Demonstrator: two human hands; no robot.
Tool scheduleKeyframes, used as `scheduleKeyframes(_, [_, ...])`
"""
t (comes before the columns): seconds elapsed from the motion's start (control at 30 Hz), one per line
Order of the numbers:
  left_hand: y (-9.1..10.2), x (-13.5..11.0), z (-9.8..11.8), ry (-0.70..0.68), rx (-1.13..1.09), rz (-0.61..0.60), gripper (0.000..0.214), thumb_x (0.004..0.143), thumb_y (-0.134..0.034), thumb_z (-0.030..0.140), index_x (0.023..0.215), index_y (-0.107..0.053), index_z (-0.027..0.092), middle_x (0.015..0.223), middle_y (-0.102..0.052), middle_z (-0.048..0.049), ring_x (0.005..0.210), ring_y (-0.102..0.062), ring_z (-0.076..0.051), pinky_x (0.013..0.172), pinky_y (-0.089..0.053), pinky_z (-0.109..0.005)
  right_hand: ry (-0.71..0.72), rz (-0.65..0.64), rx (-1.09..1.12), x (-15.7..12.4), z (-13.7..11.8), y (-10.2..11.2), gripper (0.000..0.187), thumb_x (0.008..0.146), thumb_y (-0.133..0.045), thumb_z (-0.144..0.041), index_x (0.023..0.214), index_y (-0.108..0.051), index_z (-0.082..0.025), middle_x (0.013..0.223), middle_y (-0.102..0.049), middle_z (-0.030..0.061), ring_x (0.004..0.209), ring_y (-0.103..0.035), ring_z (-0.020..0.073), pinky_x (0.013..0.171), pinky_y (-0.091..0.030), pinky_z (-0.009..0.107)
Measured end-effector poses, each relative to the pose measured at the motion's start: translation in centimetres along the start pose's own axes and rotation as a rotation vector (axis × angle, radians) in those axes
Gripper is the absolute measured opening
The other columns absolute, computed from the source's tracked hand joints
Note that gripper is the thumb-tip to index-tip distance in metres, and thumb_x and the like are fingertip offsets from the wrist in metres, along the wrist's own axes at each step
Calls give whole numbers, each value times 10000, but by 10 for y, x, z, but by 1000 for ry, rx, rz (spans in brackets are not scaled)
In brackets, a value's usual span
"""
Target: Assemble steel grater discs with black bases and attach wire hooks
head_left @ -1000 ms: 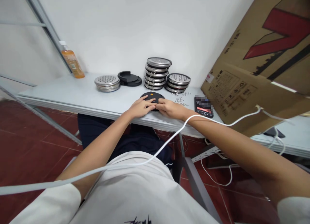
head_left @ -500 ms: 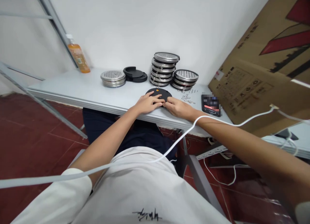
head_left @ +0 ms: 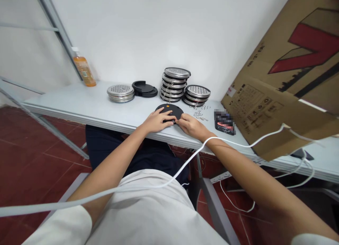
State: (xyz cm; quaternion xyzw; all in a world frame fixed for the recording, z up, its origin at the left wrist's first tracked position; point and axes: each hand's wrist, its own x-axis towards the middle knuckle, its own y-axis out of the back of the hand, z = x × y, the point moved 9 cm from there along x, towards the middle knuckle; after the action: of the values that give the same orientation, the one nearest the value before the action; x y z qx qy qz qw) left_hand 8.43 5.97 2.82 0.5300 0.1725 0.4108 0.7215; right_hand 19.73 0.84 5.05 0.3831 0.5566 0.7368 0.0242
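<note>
Near the table's front edge lies a round black disc (head_left: 177, 111) with a small orange dot. My left hand (head_left: 156, 121) rests on it, fingers spread over its left and front part. At the disc's front right edge my right hand (head_left: 192, 126) is closed in a pinch. A small shiny bit of metal shows between the two hands, but what the right fingers hold is hidden. Small metal hooks or clips (head_left: 199, 115) lie loose to the right of the disc.
Behind the disc stand a tall stack of round metal graters (head_left: 174, 75) and a shorter stack (head_left: 197, 93). Further left are more grater plates (head_left: 120, 91), black round parts (head_left: 144, 88) and an orange bottle (head_left: 84, 70). A phone (head_left: 224, 123), a cardboard box (head_left: 251, 107) and a white cable (head_left: 182, 167) are nearby.
The camera view has shifted a little, so the table sits lower and further left in the picture. Both hands stay at the disc; the right fingers have moved slightly at its edge.
</note>
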Motion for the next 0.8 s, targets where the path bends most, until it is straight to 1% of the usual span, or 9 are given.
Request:
scheduleKeyframes(0.17, [-1, 1, 0, -2, -2, 6, 432, 924, -477, 560, 1333, -561, 451, 1549, -380, 90, 1492, -175, -324, 1188, -205, -524, -40, 12, 31, -1, 2, 1, 290, 1009, -392, -276, 884, -634, -177, 757, -461, 27, 658, -406, 151, 611, -357, 272])
scheduleKeyframes(0.3, [0, 3, -1, -7, 1, 35, 418, 923, -480, 548, 1306, -597, 428, 1531, -412, 82, 1486, -199, -321, 1189, -209, -519, -66, 35, 37, -4, 6, 3, 279, 1005, -402, -268, 899, -643, -176, 765, -479, 34, 676, -426, 154, 623, -366, 271])
scheduleKeyframes(0.5, [1, 4, 2, -54, -35, 51, 394, 923, -491, 520, 1272, -629, 400, 1506, -454, 60, 1481, -242, -263, 1213, -171, -487, -82, 57, 31, -7, 9, 5, 248, 988, -440, -245, 891, -659, -180, 777, -502, 42, 677, -466, 151, 619, -390, 268])
scheduleKeyframes(0.6, [3, 3, 3, -67, -53, 64, 397, 919, -495, 520, 1270, -631, 391, 1498, -466, 67, 1476, -260, -251, 1224, -152, -472, -124, 113, 100, -7, 10, 11, 168, 956, -505, -252, 938, -661, -192, 833, -548, 60, 729, -522, 165, 662, -434, 280])
scheduleKeyframes(0.67, [4, 2, 3, -63, -55, 73, 399, 918, -495, 516, 1269, -633, 385, 1491, -473, 72, 1474, -267, -245, 1229, -150, -461, -160, 127, 171, -6, 11, 13, 130, 929, -551, -261, 973, -656, -198, 875, -579, 70, 763, -555, 175, 694, -456, 292])
scheduleKeyframes(0.73, [6, 1, 3, -62, -55, 82, 398, 921, -489, 507, 1267, -636, 378, 1481, -486, 72, 1467, -286, -232, 1234, -145, -444, -196, 108, 232, -5, 11, 12, 123, 908, -580, -274, 974, -648, -196, 871, -597, 69, 758, -568, 178, 702, -462, 299])
scheduleKeyframes(0.8, [7, 1, 4, -66, -57, 85, 399, 921, -488, 501, 1268, -638, 371, 1469, -502, 67, 1457, -307, -222, 1237, -142, -433, -234, 72, 275, -5, 11, 10, 114, 898, -587, -286, 934, -637, -191, 800, -599, 47, 699, -554, 167, 674, -448, 293])
